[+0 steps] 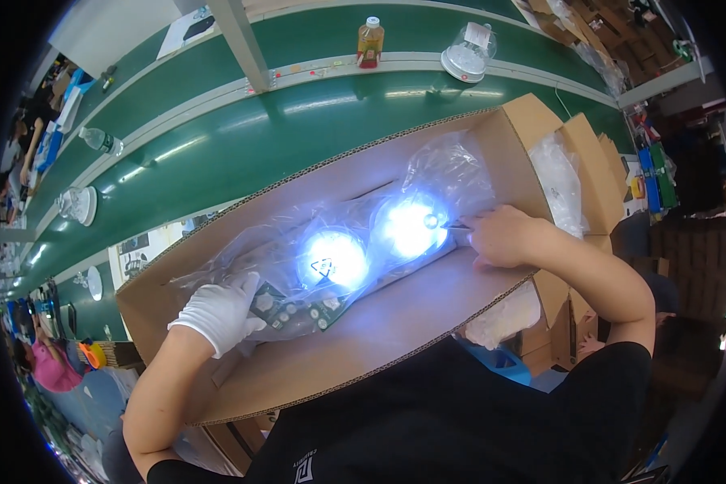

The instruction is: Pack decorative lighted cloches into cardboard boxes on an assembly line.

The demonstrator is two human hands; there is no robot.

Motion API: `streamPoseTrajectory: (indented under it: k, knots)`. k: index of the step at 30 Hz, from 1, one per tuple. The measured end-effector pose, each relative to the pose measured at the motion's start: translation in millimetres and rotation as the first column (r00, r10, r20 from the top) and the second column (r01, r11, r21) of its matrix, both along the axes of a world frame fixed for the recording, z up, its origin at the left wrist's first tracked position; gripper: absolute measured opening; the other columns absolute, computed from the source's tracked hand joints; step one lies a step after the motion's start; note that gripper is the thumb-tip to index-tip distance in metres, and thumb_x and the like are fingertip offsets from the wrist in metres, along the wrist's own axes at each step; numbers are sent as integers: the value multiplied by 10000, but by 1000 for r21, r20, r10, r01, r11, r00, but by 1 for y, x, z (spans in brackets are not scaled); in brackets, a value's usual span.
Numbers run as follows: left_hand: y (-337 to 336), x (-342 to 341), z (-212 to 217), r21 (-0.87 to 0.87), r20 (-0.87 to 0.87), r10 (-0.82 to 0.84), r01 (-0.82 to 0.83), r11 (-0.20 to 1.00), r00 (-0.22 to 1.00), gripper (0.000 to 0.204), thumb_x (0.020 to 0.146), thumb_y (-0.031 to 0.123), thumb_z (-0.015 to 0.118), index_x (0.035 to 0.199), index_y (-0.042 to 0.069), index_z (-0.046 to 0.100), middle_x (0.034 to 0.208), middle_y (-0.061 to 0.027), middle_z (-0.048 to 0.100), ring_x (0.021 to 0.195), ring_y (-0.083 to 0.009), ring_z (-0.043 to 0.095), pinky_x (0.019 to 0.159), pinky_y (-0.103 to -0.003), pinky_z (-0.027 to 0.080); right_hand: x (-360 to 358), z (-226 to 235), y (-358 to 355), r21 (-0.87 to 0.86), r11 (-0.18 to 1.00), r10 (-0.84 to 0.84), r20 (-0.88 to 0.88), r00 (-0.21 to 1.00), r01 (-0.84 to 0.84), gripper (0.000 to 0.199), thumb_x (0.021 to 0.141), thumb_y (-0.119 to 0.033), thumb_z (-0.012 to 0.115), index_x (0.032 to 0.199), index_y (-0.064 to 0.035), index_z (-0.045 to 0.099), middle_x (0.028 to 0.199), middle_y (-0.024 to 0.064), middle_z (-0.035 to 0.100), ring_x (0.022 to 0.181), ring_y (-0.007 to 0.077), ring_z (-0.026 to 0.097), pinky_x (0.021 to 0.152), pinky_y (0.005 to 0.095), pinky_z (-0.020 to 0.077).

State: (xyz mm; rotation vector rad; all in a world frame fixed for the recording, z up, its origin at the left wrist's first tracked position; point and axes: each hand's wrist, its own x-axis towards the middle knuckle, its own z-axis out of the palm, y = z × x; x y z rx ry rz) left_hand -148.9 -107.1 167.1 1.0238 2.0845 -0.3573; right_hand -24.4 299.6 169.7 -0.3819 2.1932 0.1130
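A long cardboard box (415,335) stands open before me. Inside lies a clear plastic bag (452,165) around a lamp-like unit with two round, glaring white lights, one light (331,260) on the left and another light (411,226) on the right. A green circuit board (286,310) shows at the bag's left end. My left hand (218,317), in a white glove, is closed on the bagged end beside this board. My bare right hand (504,235) reaches into the right end, its fingers closed around a thin dark piece near the right light; glare hides what it is.
Beyond the box runs a green workbench (298,121) with a bottle of amber liquid (370,42), a clear domed object (468,55) and a clear bottle (101,141). More cardboard (593,165) stands at the right. A blue bin (504,363) is below the box's near edge.
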Motion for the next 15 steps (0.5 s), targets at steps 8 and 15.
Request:
streamPoseTrajectory:
  k: [8, 15]
  knots:
    - [3, -2, -1, 0, 14, -8, 8, 1000, 1000, 693, 899, 403, 649, 1400, -6, 399, 1157, -253, 641, 876, -413, 680, 778, -480, 539, 30, -12, -7, 120, 941, 339, -304, 890, -317, 315, 842, -300, 684, 1002, -37, 750, 1371, 135, 562, 1214, 275, 558, 962, 410, 460]
    - [-1, 3, -7, 87, -52, -52, 56, 995, 997, 639, 901, 407, 642, 1346, -3, 435, 1045, -243, 664, 824, -402, 682, 736, -472, 542, -4, 13, -25, -141, 955, 229, -201, 952, -259, 260, 830, -309, 699, 830, -57, 762, 1228, 96, 607, 1156, 243, 547, 923, 383, 473]
